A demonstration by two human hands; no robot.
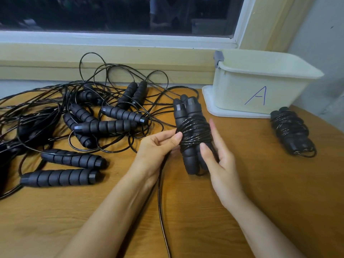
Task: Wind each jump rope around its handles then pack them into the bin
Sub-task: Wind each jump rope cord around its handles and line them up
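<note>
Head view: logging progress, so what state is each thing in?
Bin: open, contents hidden.
Held rope: partly wound, tail loose.
Finished rope: wound, on table beside bin.
Other ropes: unwound, tangled.
Left hand: pinches held rope.
Right hand: grips held rope.

Wooden table with jump ropes and a bin

The brown table (260,192) carries a tangle of unwound black jump ropes (83,116) over its left half, their ribbed handles (59,176) lying loose among looping cords. At the far right a cream bin (251,84) marked A stands on a white lid (209,105). Just beside it, nearer the front, lies one wound rope (292,133).
</note>
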